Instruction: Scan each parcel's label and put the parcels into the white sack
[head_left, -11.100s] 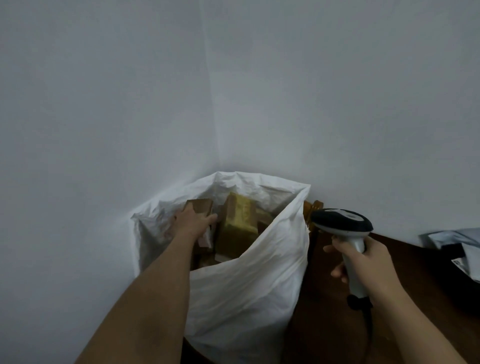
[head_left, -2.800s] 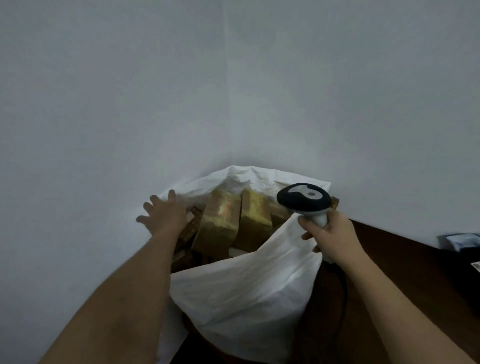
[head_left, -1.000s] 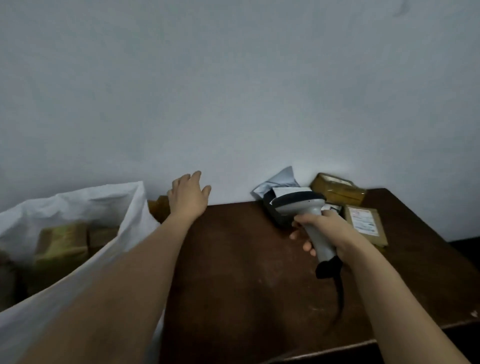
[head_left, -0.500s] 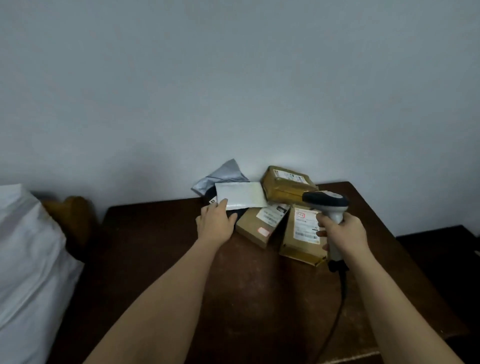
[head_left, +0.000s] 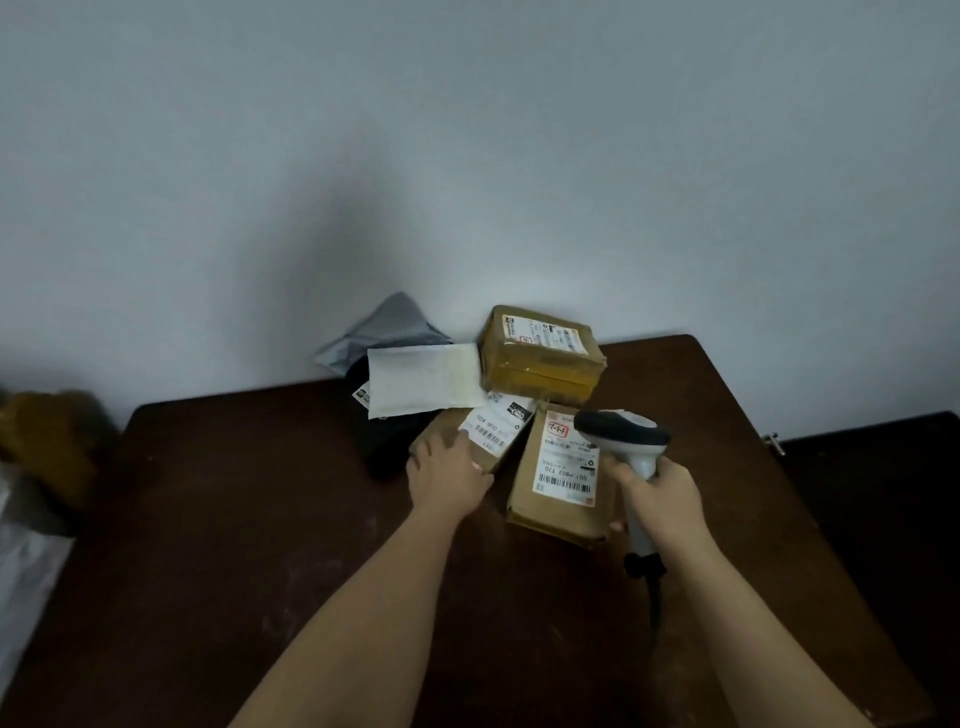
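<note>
Several parcels lie at the back of the dark wooden table (head_left: 260, 519), against the wall. My left hand (head_left: 448, 475) rests on the near end of a small brown box (head_left: 488, 431) with a white label. Beside it on the right lies a flat brown parcel (head_left: 563, 480) with a barcode label. My right hand (head_left: 662, 496) grips a grey-and-black barcode scanner (head_left: 621, 434) held above that parcel's right side. Behind them are a tape-wrapped box (head_left: 540, 358), a white envelope (head_left: 423, 382), a grey mailer bag (head_left: 387, 330) and a black bag (head_left: 382, 441). A strip of the white sack (head_left: 23, 587) shows at the left edge.
A yellowish-brown object (head_left: 49, 441) sits blurred at the far left behind the sack. The scanner's black cable (head_left: 653, 592) hangs down over the table. A dark surface (head_left: 883, 493) adjoins the table's right side. A grey wall stands right behind the parcels.
The view swung from the sack to the parcels on the table. My left hand left the sack and moved from the white envelope onto the small brown box. The scanner came over the flat parcel.
</note>
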